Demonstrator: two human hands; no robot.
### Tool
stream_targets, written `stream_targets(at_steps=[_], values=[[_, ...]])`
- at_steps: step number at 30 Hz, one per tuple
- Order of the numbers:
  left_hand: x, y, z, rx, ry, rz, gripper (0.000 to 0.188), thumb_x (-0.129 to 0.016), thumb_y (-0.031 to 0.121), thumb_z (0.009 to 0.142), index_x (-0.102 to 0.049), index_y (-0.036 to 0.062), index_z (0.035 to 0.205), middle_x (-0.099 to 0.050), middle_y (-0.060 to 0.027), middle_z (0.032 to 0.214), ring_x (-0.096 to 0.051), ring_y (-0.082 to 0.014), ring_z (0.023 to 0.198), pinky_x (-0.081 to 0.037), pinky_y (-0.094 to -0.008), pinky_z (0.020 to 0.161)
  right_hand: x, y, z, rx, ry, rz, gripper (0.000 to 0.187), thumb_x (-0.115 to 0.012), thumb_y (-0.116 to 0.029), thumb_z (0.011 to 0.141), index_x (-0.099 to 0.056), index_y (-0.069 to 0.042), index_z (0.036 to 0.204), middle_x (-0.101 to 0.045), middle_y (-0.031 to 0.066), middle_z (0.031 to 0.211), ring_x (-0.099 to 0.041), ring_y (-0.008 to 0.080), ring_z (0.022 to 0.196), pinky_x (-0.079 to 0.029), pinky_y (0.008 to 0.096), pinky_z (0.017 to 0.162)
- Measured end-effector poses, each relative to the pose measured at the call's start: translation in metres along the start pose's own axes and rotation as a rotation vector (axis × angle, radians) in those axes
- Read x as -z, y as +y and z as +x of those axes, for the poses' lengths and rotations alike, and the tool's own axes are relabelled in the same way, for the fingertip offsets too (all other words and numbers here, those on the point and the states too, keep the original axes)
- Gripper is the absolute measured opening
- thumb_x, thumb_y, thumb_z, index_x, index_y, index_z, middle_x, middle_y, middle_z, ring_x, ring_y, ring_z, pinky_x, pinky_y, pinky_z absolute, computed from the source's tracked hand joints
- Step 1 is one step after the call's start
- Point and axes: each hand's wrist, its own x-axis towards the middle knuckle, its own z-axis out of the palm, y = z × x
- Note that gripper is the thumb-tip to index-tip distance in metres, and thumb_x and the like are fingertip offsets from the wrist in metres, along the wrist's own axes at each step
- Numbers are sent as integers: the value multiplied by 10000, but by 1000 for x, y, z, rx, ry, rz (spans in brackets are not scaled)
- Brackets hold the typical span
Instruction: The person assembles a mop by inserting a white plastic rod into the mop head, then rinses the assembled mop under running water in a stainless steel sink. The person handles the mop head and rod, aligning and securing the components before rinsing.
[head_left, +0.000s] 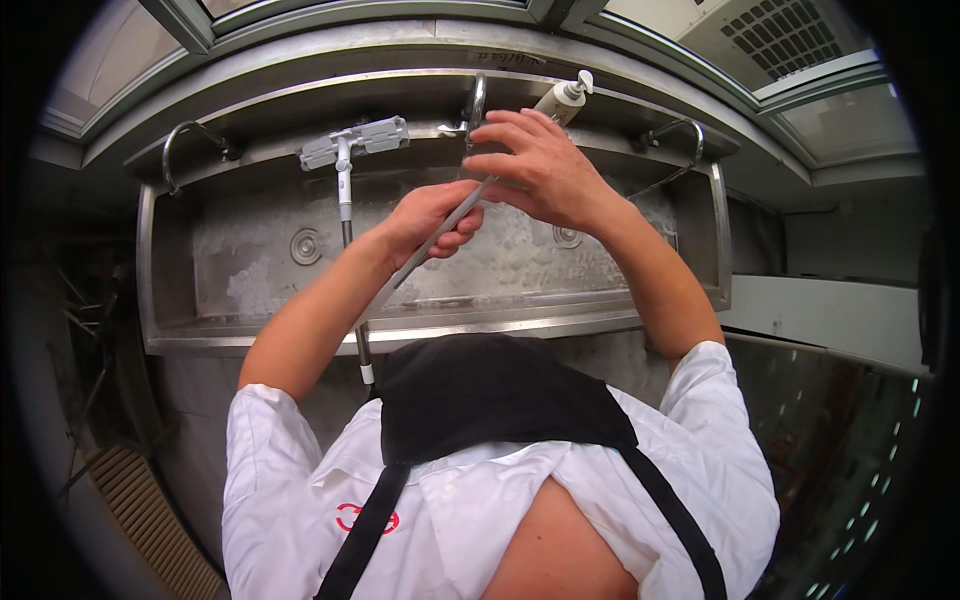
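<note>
My left hand (432,218) is closed round a long, thin grey flat piece (437,237), seen nearly edge-on and held aslant over the steel sink (400,322). Its upper end meets my right hand (545,170), whose fingers are spread beside the middle tap (478,98). Whether the right fingertips press on the piece I cannot tell, since the hand partly hides that end. Just behind the right hand, a pump bottle (568,97) with a white top stands at the sink's back. A mop (345,180) with a grey-white head leans across the sink left of my hands.
Curved taps rise at the back left (183,128) and the back right (690,128). Two round drains show in the wet basin, the left drain (305,245) more fully. Window frames (330,18) run behind the sink. A slatted wooden piece (150,520) lies at lower left.
</note>
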Motion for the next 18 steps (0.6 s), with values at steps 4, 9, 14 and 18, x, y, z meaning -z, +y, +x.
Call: stream_targets(at_steps=[4, 9, 14, 18], values=[[-13, 27, -29, 183, -21, 294, 392, -397, 386, 1081, -589, 65, 1199, -676, -72, 900, -585, -97, 579, -487, -229, 523, -4, 4, -20, -82, -224, 267, 134, -729, -202, 862, -726, -160, 989, -701, 30, 898, -659, 264, 835, -528, 382, 744], [51, 93, -94, -103, 307, 557, 669, -292, 581, 1051, -573, 55, 1355, -715, -97, 1068, -689, -128, 890, -551, -257, 823, -34, 8, -73, -722, 46, 1038, 151, -659, -136, 959, -708, -13, 1031, -720, 51, 869, -673, 147, 724, -540, 282, 660], [103, 27, -91, -432, 743, 350, 708, -302, 630, 1030, -519, 59, 1388, -651, -82, 1230, -616, -136, 1098, -500, -313, 929, -87, -40, -72, -1094, 202, 1456, 238, -639, -163, 980, -648, 37, 1109, -712, 97, 885, -665, 127, 696, -541, 260, 657], [31, -83, -3, -370, 546, 5, 670, -326, 569, 1053, -488, 10, 1385, -654, -145, 1201, -625, -201, 1097, -489, -328, 942, -119, -82, -62, -1079, 81, 1488, 227, -595, -181, 1008, -625, 26, 1094, -702, 83, 862, -655, 116, 677, -539, 259, 639]])
